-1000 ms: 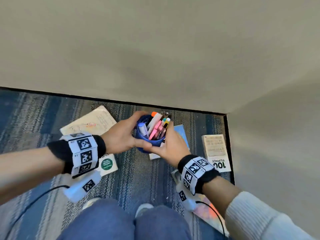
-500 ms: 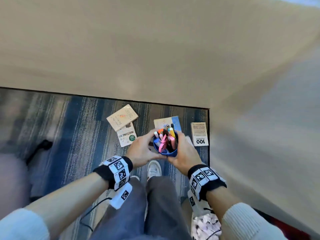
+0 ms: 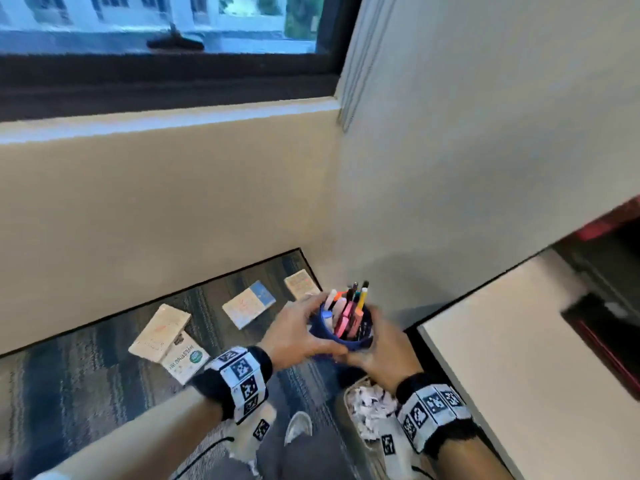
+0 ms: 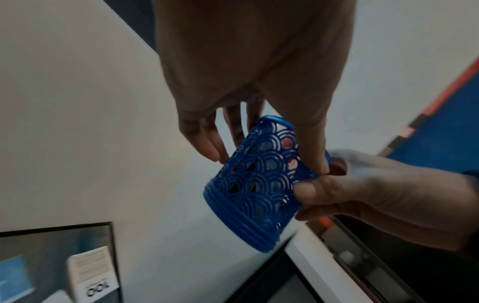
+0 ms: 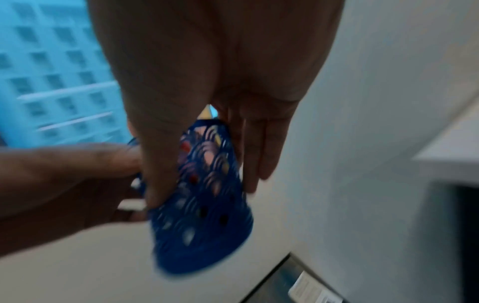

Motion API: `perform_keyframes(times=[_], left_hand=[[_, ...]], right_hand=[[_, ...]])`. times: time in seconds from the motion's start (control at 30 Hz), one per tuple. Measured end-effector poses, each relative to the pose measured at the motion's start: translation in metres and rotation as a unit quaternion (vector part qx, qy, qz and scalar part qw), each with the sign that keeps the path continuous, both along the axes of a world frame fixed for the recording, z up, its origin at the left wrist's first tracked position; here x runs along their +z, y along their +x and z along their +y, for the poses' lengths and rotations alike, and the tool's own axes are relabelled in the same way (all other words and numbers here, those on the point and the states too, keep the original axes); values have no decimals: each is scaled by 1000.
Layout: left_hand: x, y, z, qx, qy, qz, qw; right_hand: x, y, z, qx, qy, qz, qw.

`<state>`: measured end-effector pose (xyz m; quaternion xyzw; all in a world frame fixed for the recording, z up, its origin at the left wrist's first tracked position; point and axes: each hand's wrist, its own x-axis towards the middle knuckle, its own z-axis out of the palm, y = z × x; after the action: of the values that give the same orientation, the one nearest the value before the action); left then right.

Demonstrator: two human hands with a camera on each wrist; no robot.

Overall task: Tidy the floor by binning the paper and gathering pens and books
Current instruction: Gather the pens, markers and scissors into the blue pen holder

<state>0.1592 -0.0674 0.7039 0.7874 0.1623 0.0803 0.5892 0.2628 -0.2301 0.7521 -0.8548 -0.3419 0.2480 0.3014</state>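
Note:
A blue lattice pen cup [image 3: 346, 332] full of coloured pens [image 3: 349, 306] is held in the air between both hands. My left hand [image 3: 298, 332] grips its left side, thumb on the near wall [image 4: 314, 147]. My right hand [image 3: 377, 348] grips its right side and base, thumb across the lattice [image 5: 155, 168]. The cup [image 4: 256, 184] tilts a little in the left wrist view. Several books lie on the carpet below: two overlapping at the left [image 3: 162, 332], a blue-and-cream one [image 3: 247, 304], and one near the corner [image 3: 300, 283].
A bin holding crumpled paper [image 3: 369, 408] stands by my feet under the right wrist. A white tabletop [image 3: 519, 358] juts in at the right, close to the cup. Beige walls meet in a corner behind; a window [image 3: 156, 26] sits above the ledge.
Both hands have risen with the pen cup as I stood up; the books now lie far below, and the view has swung up towards the window and right to the white tabletop.

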Motion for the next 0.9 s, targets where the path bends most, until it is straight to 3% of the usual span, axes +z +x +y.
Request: perform_keyframes(times=[0.13, 0.4, 0.63, 0.77, 0.9], left_hand=[[15, 37, -64, -100, 55, 17, 993], [44, 118, -184, -218, 82, 14, 972], [44, 226, -258, -284, 60, 55, 955], [44, 299, -288, -273, 71, 56, 958], [36, 362, -308, -191, 62, 34, 979]], right_hand=[[19, 9, -82, -69, 9, 13, 997], [25, 38, -210, -214, 57, 15, 975], [16, 133, -304, -249, 65, 53, 965], [8, 212, -334, -236, 96, 45, 966], [-4, 287, -336, -240, 120, 18, 963]])
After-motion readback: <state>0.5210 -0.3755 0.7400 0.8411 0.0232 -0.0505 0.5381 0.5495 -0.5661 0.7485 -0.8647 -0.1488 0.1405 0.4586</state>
